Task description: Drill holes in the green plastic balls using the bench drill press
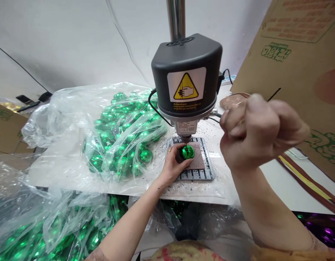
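- Past the left edge of the table (56, 170), a cardboard box (5, 127) with green print
- Below the front left corner, glittering loose balls (61, 235) in green, partly covered by clear plastic
- On the left part of the table, spread toward the back edge, a crumpled clear bag (57, 108) beside and partly over a heap of shiny green balls (121, 134)
- Near the middle of the front edge, the left hand (174, 159), with a ring on one finger, thumb and fingers clamped around the side of a single green ball (188, 152)
- Straight above the ball, the chuck (186, 138) of a black drill press (186, 76) on a metal pole, with a yellow warning triangle on the front; contact between bit and ball too small to tell
- Under ball and hand, a brownish square pad (198, 163) on a grooved base plate (210, 172), with dark specks scattered around
- Toward the back right, a patterned pouch (232, 100), partly hidden
- Raised in front of the pouch, blurred, the right hand (256, 134), fingers curled tight in a fist on the metal lever (216, 114)
- Toward the right edge, a tall printed carton (300, 54), and before it a brown and yellow strip (300, 172)
- Below the front right corner, shiny purple pieces (325, 232)
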### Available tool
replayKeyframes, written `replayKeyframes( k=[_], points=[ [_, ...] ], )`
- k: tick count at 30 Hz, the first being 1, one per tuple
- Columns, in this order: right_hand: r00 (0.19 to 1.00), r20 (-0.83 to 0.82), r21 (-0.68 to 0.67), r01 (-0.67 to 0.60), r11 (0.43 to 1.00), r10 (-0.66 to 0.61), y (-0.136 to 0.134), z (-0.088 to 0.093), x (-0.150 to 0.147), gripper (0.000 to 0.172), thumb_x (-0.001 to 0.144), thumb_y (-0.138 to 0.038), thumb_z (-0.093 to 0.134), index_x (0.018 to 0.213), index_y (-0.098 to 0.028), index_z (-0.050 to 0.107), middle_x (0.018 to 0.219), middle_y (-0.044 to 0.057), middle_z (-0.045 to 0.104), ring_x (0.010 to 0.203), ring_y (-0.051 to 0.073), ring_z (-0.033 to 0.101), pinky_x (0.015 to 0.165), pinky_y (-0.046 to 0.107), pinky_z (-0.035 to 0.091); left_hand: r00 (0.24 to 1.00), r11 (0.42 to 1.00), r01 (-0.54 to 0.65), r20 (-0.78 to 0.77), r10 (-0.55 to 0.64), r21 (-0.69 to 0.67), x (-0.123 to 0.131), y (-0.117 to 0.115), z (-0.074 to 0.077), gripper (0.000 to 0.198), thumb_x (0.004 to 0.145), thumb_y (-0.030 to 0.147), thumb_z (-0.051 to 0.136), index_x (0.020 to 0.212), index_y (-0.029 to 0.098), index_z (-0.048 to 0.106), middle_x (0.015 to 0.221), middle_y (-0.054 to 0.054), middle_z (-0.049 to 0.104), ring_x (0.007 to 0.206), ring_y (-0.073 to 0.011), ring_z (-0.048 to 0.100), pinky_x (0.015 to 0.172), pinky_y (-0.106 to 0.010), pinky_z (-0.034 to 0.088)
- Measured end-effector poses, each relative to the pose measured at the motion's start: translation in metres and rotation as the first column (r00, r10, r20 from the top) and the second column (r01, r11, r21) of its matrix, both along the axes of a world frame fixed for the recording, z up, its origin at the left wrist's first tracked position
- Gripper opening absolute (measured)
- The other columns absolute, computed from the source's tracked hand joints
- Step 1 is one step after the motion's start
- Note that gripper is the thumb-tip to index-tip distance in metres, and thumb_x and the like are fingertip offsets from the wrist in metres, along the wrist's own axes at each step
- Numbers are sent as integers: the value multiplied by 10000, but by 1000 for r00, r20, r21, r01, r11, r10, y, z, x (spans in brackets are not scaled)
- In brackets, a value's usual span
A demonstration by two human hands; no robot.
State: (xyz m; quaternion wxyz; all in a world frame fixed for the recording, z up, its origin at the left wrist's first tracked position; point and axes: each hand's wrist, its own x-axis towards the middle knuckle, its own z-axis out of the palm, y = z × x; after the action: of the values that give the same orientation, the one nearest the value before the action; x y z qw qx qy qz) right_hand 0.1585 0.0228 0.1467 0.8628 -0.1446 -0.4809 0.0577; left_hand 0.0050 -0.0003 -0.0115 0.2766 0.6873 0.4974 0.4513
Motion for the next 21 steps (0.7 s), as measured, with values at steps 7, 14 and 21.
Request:
replayKeyframes(
  k=[7,14,21],
  points=[
    [997,-15,-118,-74,990,73,7,31,0,430,841,-157,626,476,-216,406,416,-61,337,353,76,318,379,300,251,989,959,54,-145,-14,276,1,-67,10,476,810,363,758,1221,247,547,1047,-82,674,963,-244,679,805,-371,563],
    [996,-20,-89,-92,992,91,4,27,-1,399,854,-146,613,504,-218,435,428,-55,375,357,83,309,379,301,256,554,758,602,-815,-169,251,-22,-142,-22,423,878,259,686,1275,175,568,1161,-191,703,788,-221,675,678,-339,552],
    [997,-20,-119,-79,990,77,3,26,0,420,858,-163,617,496,-215,409,432,-52,386,374,73,312,404,297,250,853,871,257,-523,-1,418,-41,-86,2,286,978,248,549,1261,249,586,1026,-109,724,842,-221,681,738,-342,561]
  ],
)
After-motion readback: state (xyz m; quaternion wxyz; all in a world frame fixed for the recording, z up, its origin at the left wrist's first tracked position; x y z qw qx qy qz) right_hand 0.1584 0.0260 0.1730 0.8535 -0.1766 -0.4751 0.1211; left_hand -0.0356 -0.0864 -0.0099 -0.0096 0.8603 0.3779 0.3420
